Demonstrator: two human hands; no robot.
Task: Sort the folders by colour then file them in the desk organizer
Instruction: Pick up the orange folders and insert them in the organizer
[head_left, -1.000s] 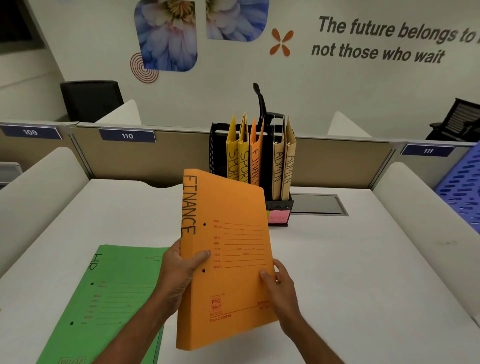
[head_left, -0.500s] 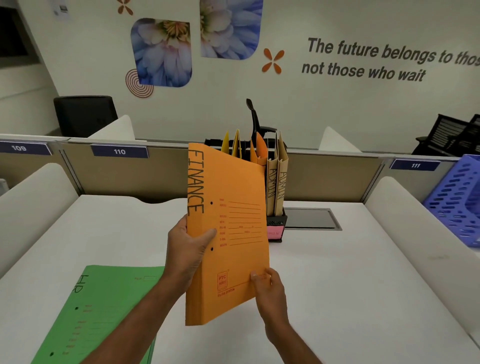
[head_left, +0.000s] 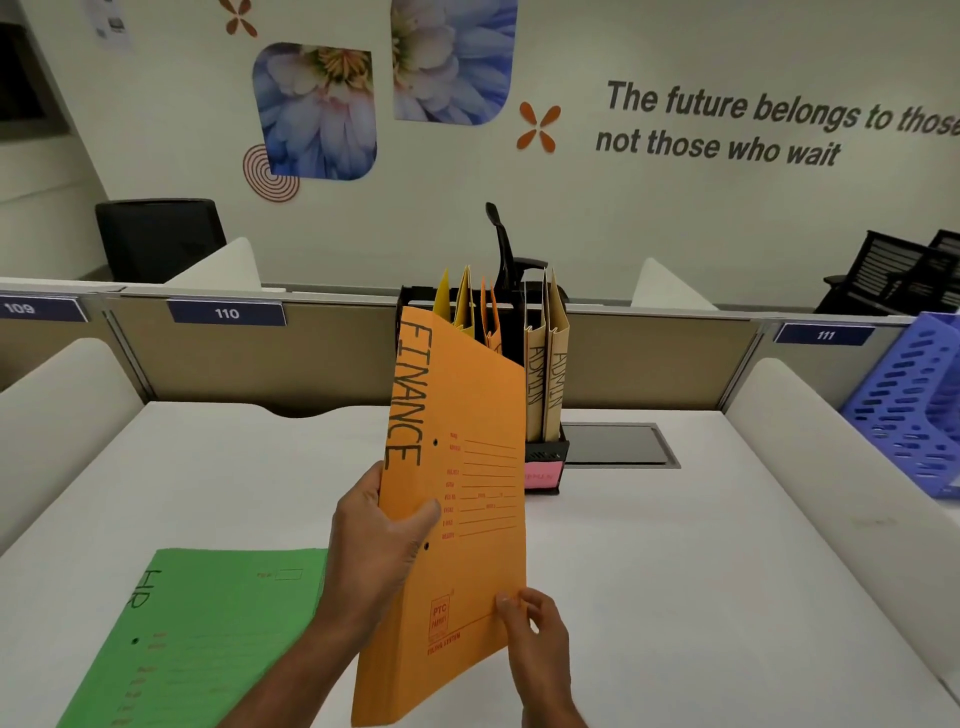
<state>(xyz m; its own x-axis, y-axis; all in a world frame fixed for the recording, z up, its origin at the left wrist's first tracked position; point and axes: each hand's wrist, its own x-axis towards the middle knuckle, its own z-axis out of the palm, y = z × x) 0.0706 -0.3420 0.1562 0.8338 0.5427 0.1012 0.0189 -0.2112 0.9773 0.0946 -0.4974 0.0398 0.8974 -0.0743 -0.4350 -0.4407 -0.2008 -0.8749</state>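
I hold an orange folder (head_left: 467, 415) marked FINANCE nearly upright above the white desk (head_left: 701, 571). My left hand (head_left: 379, 540) grips its spine edge, thumb on the front. My right hand (head_left: 530, 623) pinches its lower right edge. Behind it stands the black desk organizer (head_left: 543, 452), holding two yellow folders (head_left: 452, 304), an orange one (head_left: 488, 322) and two beige ADMIN folders (head_left: 545, 384). The held folder's top overlaps the organizer's left part. A green folder (head_left: 208, 634) marked HR lies flat at the lower left.
A purple plastic tray (head_left: 914, 410) stands at the right edge. A grey cable hatch (head_left: 618, 447) is set into the desk right of the organizer. Low beige partitions (head_left: 311, 358) close the desk at the back, white dividers at both sides.
Both hands have lifted the orange FINANCE folder up and forward toward the organizer, turning it more upright. The green folder has not moved.
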